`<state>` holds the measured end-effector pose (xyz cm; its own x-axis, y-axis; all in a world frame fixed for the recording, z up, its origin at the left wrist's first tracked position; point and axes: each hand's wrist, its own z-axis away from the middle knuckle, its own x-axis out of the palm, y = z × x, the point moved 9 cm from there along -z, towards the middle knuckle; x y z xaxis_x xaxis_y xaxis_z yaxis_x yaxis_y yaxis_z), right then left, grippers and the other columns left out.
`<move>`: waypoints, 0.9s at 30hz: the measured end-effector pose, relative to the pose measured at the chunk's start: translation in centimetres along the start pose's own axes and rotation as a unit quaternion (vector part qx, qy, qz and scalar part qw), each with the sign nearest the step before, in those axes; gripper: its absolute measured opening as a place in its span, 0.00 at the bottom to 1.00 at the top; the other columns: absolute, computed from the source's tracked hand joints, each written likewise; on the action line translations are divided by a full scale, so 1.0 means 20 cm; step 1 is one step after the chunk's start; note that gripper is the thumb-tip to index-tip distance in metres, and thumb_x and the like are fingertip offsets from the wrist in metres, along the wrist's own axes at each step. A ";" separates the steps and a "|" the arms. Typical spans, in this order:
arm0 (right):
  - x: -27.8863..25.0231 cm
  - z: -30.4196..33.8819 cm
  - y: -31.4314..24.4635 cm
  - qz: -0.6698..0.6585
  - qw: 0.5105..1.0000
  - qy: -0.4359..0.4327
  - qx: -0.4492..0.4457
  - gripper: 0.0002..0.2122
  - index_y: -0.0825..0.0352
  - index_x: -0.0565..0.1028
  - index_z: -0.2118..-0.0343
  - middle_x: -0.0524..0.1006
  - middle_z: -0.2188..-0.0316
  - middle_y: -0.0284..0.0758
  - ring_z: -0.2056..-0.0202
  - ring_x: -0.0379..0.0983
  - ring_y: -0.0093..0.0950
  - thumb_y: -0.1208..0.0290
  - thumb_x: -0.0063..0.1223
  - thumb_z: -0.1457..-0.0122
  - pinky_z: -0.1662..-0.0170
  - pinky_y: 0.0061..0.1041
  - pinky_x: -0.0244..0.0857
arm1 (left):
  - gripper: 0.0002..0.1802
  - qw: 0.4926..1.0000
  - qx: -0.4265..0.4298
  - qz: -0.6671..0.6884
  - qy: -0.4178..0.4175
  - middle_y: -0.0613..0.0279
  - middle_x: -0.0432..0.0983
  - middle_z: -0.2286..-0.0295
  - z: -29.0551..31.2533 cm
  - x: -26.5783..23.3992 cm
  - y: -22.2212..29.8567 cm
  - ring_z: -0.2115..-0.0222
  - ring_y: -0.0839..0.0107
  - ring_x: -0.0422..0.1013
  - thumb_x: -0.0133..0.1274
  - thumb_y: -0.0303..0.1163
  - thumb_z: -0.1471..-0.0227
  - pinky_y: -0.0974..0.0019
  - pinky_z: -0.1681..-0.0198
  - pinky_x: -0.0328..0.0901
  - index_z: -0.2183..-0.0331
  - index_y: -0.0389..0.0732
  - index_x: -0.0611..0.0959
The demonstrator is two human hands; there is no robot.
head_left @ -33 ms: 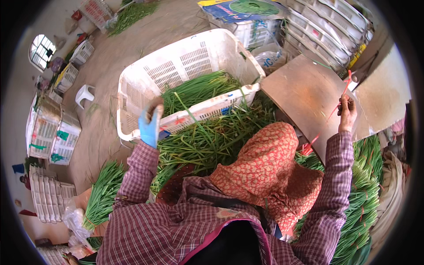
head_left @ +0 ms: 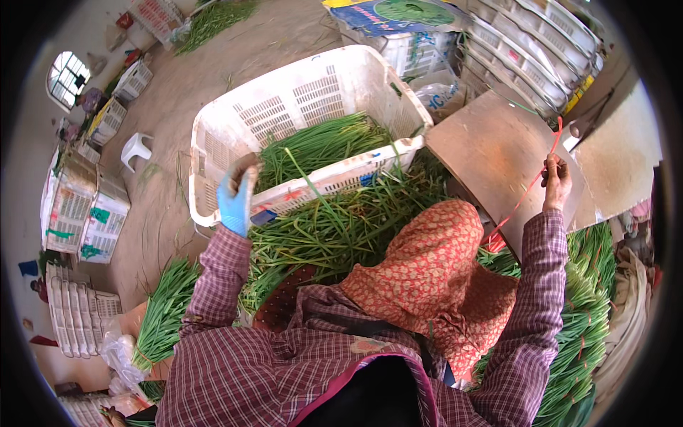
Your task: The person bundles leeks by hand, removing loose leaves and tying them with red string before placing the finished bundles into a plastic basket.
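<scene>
My right hand (head_left: 556, 183) is raised over the brown board and pinches a thin red plastic strip (head_left: 521, 201). The strip's tip sticks up above my fingers, and its other end slants down to a red bundle of strips (head_left: 496, 242) by the board's edge. My left hand (head_left: 237, 188), in a blue glove with dirty fingers, is at the near left rim of a white plastic crate (head_left: 313, 186). Its fingers are bent but apart, and nothing shows between them. Long green stalks (head_left: 324, 146), like garlic shoots or chives, lie inside the crate.
Loose green stalks (head_left: 320, 231) lie between the crate and my red floral-covered lap (head_left: 434, 249). Tied green bunches (head_left: 569, 334) are stacked at my right, another bunch (head_left: 165, 309) at my left. The brown board (head_left: 491, 139) adjoins the crate. Stacked crates (head_left: 526, 50) and a white stool (head_left: 135, 149) stand farther off.
My left hand has shifted slightly left. The red strip in my right hand runs along a straighter line, and the right hand has moved slightly left.
</scene>
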<state>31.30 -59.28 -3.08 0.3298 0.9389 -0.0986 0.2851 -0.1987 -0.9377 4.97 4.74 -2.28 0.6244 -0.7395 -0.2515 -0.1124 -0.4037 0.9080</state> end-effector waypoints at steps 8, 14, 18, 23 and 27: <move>0.44 -0.06 -0.02 0.265 0.954 -0.070 -0.124 0.17 0.68 0.72 0.58 0.76 0.65 0.39 0.64 0.73 0.27 0.58 0.50 0.41 0.61 0.28 0.67 | 0.19 0.991 -0.027 -0.041 -0.124 0.58 0.76 0.63 -0.43 0.00 -0.19 0.62 0.71 0.71 0.52 0.35 0.46 0.70 0.57 0.66 0.55 0.34 0.77; 1.39 0.37 -0.51 0.273 0.900 -0.254 -0.225 0.09 0.66 0.76 0.64 0.79 0.69 0.37 0.68 0.76 0.31 0.67 0.49 0.41 0.63 0.27 0.70 | 0.20 0.932 -0.066 -0.211 -0.287 0.55 0.76 0.59 -0.82 0.65 -0.78 0.59 0.63 0.73 0.52 0.40 0.48 0.64 0.53 0.66 0.56 0.38 0.78; 1.74 0.56 -0.22 0.292 0.824 -0.395 -0.282 0.10 0.63 0.77 0.69 0.77 0.74 0.36 0.72 0.75 0.29 0.61 0.48 0.41 0.68 0.30 0.71 | 0.20 0.899 -0.104 -0.278 -0.321 0.54 0.73 0.54 -0.96 1.06 -1.10 0.52 0.61 0.68 0.51 0.40 0.47 0.63 0.47 0.62 0.55 0.40 0.78; 1.87 0.69 -0.13 0.282 0.742 -0.527 -0.305 0.12 0.63 0.75 0.74 0.76 0.78 0.34 0.77 0.73 0.29 0.59 0.50 0.43 0.72 0.30 0.70 | 0.26 0.849 -0.076 -0.415 -0.319 0.53 0.67 0.50 -1.08 1.29 -1.56 0.49 0.58 0.64 0.48 0.44 0.47 0.59 0.47 0.60 0.48 0.43 0.70; 1.84 0.58 -0.19 0.210 0.824 -0.484 -0.205 0.11 0.67 0.75 0.74 0.76 0.77 0.37 0.74 0.74 0.36 0.63 0.54 0.45 0.69 0.31 0.67 | 0.28 0.803 -0.093 -0.482 -0.338 0.51 0.64 0.48 -1.15 1.44 -1.80 0.48 0.58 0.64 0.45 0.44 0.46 0.57 0.47 0.61 0.46 0.42 0.65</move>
<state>31.93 -20.69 -7.07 -0.3390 0.5075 -0.7921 0.6745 -0.4558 -0.5807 44.80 10.42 -34.51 -0.2173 -0.2798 -0.9352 0.3279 -0.9233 0.2000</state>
